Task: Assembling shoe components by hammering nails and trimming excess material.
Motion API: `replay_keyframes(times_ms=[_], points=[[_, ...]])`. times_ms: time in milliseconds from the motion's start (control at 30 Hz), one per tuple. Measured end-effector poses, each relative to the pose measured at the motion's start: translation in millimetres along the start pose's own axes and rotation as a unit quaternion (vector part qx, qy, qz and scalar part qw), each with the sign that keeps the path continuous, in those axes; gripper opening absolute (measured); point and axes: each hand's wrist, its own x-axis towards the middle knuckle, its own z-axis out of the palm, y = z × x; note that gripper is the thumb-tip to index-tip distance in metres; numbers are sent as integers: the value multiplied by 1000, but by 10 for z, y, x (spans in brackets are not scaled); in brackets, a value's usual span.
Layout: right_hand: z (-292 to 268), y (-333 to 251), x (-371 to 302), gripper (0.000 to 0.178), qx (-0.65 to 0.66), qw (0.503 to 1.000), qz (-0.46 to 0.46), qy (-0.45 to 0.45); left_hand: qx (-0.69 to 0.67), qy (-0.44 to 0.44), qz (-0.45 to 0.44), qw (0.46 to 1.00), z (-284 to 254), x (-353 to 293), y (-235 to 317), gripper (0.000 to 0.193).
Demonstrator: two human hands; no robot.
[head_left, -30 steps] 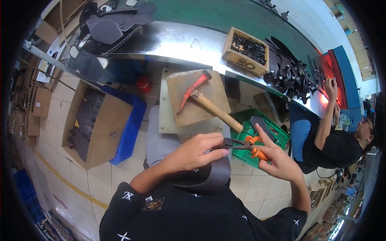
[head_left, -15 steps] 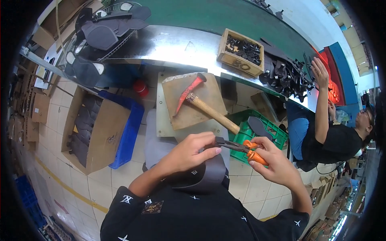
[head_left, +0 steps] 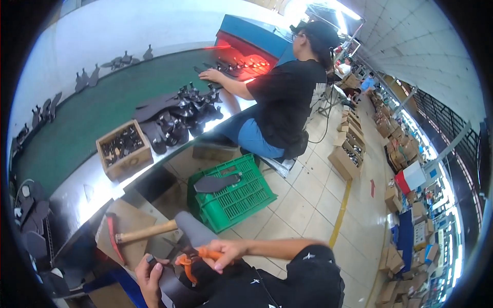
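My right hand (head_left: pixel 232 252) is closed around one orange handle of a pair of pliers (head_left: pixel 188 268). The handles stand spread apart, and the dark jaws reach toward my left side. At the lower edge my left hand (head_left: pixel 149 281) grips a dark grey curved sole piece (head_left: pixel 177 288) on my lap; its thumb and fingers pinch the upper edge. Just beyond lies a hammer (head_left: pixel 146 231) with a red head and wooden handle, resting on a tan board (head_left: pixel 131 215). Whether the jaws touch the sole piece is hard to make out.
A wooden box of small dark parts (head_left: pixel 123 149) stands on the metal bench edge, beside a heap of dark strapped soles (head_left: pixel 179 115). A green crate (head_left: pixel 233 192) holding a sole sits on the floor. A co-worker (head_left: pixel 287 97) works at the green belt (head_left: pixel 72 136), near a glowing red machine (head_left: pixel 246 54).
My view has swung to the right, so the bench and co-worker appear farther left. The pliers' handles have spread, and my left hand is now apart from the jaws.
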Motion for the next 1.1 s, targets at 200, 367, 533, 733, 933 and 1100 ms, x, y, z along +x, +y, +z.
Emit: replay_keyframes(times_ms=[200,367,533,733,933,1100], points=[[250,149,225,37,216,943,-247,58,-33,15,-35,999,-4,24,52,28],[259,-115,283,34,231,961,-146,-31,57,-37,-4,998,-107,27,114,33],[-137,-480,246,22,-295,948,-102,65,80,-15,54,995,-111,7,88,28],[-243,-935,408,24,-502,865,-9,-25,46,18,74,996,-30,7,169,32],[-282,-1132,563,32,-558,826,35,-71,52,3,55,997,-41,23,187,32],[-268,-1178,641,33,-571,815,59,-84,62,0,67,996,-54,17,187,32]])
